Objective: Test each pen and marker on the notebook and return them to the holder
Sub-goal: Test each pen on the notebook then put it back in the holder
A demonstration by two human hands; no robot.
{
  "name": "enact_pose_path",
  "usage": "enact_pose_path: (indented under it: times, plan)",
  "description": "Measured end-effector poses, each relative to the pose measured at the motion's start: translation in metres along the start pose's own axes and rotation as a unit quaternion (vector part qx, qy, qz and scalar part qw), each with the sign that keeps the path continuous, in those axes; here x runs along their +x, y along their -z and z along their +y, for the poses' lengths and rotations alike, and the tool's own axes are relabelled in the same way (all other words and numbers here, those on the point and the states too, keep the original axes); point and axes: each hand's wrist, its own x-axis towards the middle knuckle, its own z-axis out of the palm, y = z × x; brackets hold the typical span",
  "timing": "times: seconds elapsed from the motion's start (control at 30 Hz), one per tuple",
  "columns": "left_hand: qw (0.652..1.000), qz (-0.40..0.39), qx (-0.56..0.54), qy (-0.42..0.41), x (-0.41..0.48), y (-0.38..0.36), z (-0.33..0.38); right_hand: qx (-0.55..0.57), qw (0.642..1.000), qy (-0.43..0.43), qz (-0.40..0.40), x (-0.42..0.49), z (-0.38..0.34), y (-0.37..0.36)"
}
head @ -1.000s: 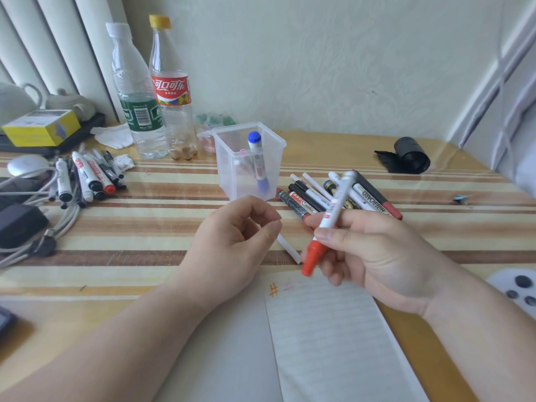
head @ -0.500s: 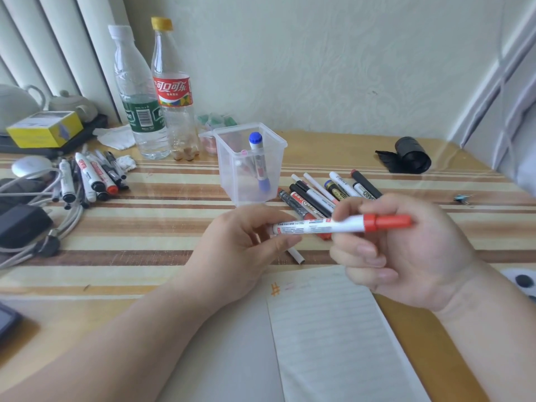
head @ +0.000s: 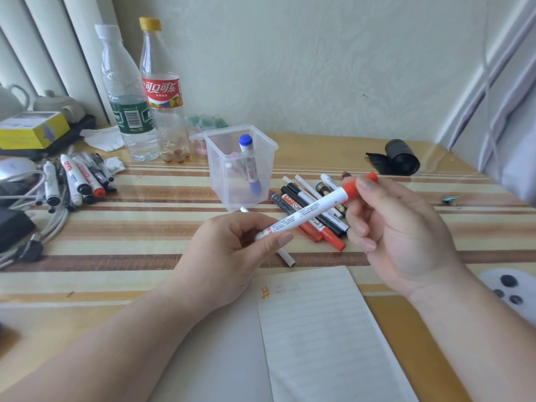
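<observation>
At far left, a heap of markers [head: 75, 181] on the striped table [head: 139, 227], with a green-label bottle [head: 127, 111] and a red-label bottle [head: 164, 94] behind. In the middle, the clear holder [head: 223, 181], a blue-capped marker [head: 249, 163] leaning inside. In front of it, left hand [head: 229, 253] pinching the white tail of the red marker [head: 313, 213] with thumb and curled fingers. Marker tilted in the air, partly hiding a loose pile of pens [head: 293, 204]. Right hand [head: 400, 239] gripping its red cap. Open notebook [head: 319, 329] below the 2 hands

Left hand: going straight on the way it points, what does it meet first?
Probably the pen pile just beyond it, if low enough; the left hand holds the marker raised, so depth is unclear.
</observation>
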Motion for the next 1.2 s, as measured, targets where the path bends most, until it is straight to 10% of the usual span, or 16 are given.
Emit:
enact_pose_path:
  times: [0.53,1.03,1.2]
  plan:
    - [0.997,-0.005,-0.075,0.015,0.000,-0.001,0.000,0.025,0.996,0.029,0.076,-0.001,0.004,-0.006]
    - [0.988,0.010,0.087,-0.126,-0.007,-0.006,0.007,0.005,0.999,-0.022,0.026,-0.011,0.009,-0.027]
    - [0.987,-0.039,0.081,-0.134,-0.007,-0.010,0.003,0.228,0.968,-0.100,0.019,-0.011,0.005,-0.033]
